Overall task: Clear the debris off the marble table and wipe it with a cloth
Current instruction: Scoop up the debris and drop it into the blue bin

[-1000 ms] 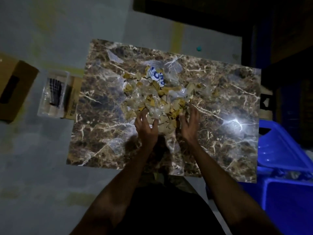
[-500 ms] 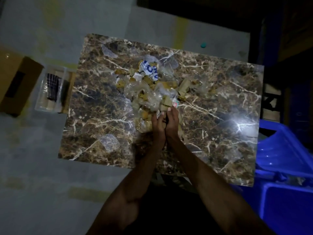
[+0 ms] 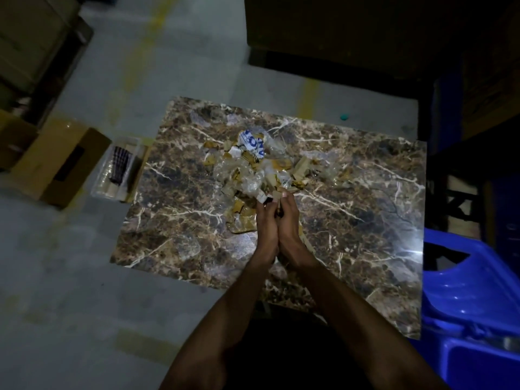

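Note:
A brown marble table [image 3: 351,215] carries a heap of debris [image 3: 253,167]: cardboard scraps, clear plastic bits and a white wrapper with blue letters. My left hand [image 3: 266,223] and my right hand [image 3: 289,220] are pressed together over the near edge of the heap, fingers curled round a clump of scraps that pokes out at the fingertips. Loose clear plastic pieces [image 3: 187,243] lie near the table's left front. No cloth is in view.
A blue plastic bin [image 3: 472,299] stands at the table's right. On the floor at the left lie a cardboard box [image 3: 62,164] and a clear packet with a dark item [image 3: 118,167]. Dark furniture stands behind the table.
My hands, spread apart over the heap a second ago, have come together and closed on a clump of scraps. The camera view has shifted a little.

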{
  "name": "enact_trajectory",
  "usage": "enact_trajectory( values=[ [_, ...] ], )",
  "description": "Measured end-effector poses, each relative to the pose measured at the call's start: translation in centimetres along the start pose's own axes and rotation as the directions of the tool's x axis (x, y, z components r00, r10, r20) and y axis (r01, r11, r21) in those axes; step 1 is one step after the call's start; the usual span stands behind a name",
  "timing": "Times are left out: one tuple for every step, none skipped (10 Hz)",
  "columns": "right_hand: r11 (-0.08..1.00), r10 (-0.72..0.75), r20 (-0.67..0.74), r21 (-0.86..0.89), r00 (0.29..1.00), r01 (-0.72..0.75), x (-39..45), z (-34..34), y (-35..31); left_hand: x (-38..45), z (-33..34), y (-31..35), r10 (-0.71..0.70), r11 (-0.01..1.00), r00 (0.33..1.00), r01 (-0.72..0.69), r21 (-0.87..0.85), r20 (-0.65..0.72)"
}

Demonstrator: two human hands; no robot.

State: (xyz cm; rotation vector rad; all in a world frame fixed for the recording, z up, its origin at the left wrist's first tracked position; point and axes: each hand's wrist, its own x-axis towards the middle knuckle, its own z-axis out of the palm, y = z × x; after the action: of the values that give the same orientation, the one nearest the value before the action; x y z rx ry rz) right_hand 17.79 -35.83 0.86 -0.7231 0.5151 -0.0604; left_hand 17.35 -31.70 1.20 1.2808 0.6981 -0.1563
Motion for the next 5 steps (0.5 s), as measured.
enact_trajectory(
  values=[
    [0.651,-0.112,-0.022,-0.757,0.993,0.057,0.2,-1.5,-1.6,-0.3,-1.2,-0.4,0.056,0.987,0.997,-0.046,0.155,-0.056],
    [0.622,-0.146,-0.087,-0.782,0.985,0.024,-0.8,-4.1,-2.3,-0.5,-3.7,-1.6,0.205,0.905,0.967,-0.127,0.407,-0.154],
    [0.571,-0.193,-0.088,-0.820,0.977,0.039,-0.7,-7.8,-2.5,-0.4,-6.7,-2.4,0.386,0.746,0.902,-0.181,0.641,-0.194],
    [0.388,-0.169,-0.055,-0.921,0.984,0.015,-0.7,-10.1,-2.2,0.6,-9.5,-3.6,0.427,0.681,0.881,-0.165,0.714,-0.203],
    [0.308,-0.140,0.039,-0.948,0.989,0.081,-0.4,-10.5,0.4,2.0,-9.9,-5.2,0.342,0.735,0.919,-0.130,0.665,-0.198]
  ],
)
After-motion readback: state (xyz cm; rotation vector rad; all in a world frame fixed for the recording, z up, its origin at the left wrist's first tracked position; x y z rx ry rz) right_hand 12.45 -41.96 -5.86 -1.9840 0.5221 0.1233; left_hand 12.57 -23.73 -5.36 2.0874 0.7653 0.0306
